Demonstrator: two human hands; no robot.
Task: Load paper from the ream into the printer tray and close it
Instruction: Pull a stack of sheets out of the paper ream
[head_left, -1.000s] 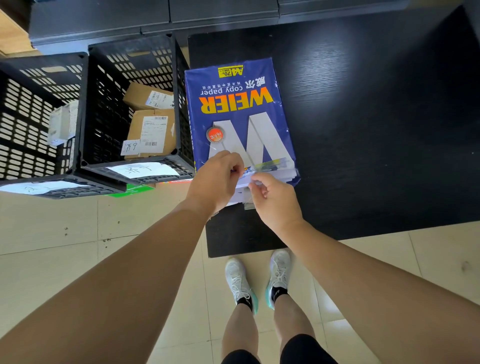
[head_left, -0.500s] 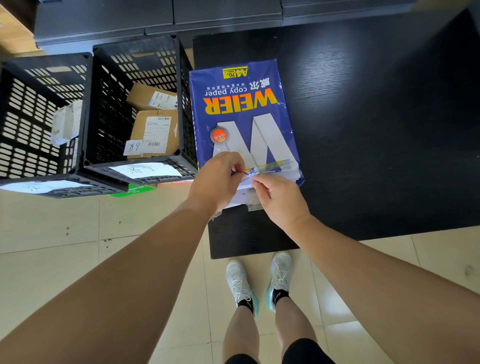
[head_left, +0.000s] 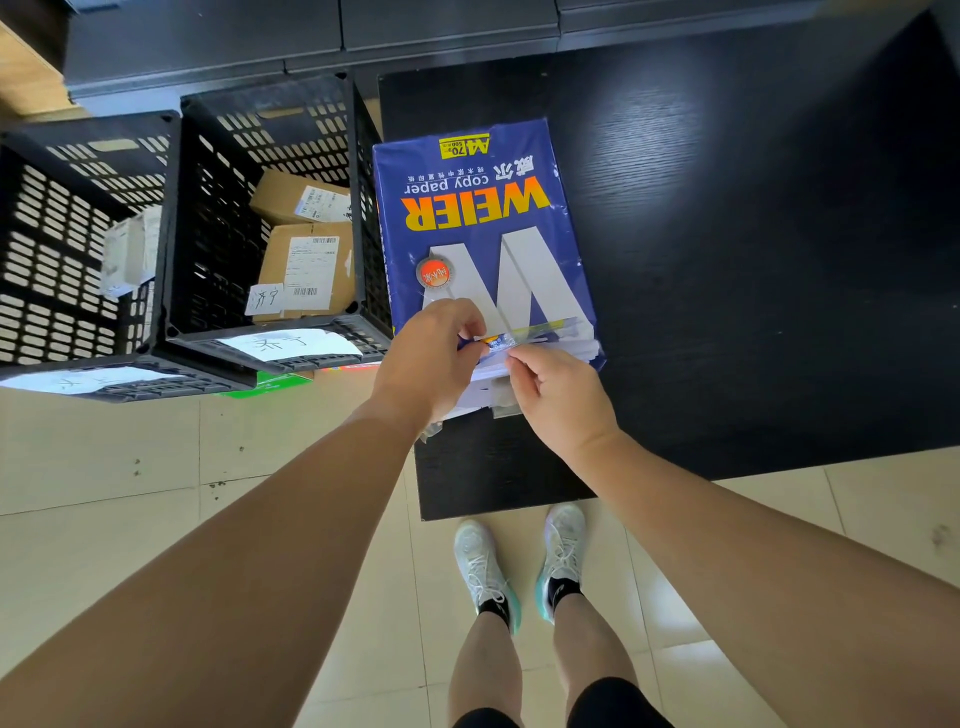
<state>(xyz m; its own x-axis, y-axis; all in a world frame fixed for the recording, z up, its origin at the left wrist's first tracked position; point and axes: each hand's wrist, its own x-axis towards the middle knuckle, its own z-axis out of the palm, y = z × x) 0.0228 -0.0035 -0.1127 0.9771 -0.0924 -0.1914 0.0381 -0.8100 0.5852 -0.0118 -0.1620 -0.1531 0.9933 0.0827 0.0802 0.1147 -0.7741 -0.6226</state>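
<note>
Blue wrapping printed "WEIER copy paper" covers the ream (head_left: 483, 228), which lies flat near the left edge of a black wood-grain table (head_left: 753, 260), its text upside down from the wearer's side. The near end of the wrapper is torn open, and a stack of white sheets (head_left: 566, 349) shows at that end, with loose wrapper flaps hanging over the table surface beneath the hands.

The left hand (head_left: 431, 364) pinches the torn wrapper edge at the ream's near end, thumb and fingers closed together on it. The right hand (head_left: 558, 397) sits just beside it, its thumb and forefinger closed on the same torn strip of wrapper; the two hands nearly touch at the fingertips. Both bare forearms reach in from the bottom corners.

Just left of the ream stands a black slotted crate (head_left: 208, 218) holding two cardboard parcels (head_left: 309, 260) with shipping labels, and a handwritten paper sign lies on its near rim. A second black crate (head_left: 57, 249) sits further left. Dark cabinet fronts (head_left: 311, 36) run along the top. Below the table edge, the person's white sneakers (head_left: 480, 564) stand on a pale tiled floor (head_left: 104, 467).
</note>
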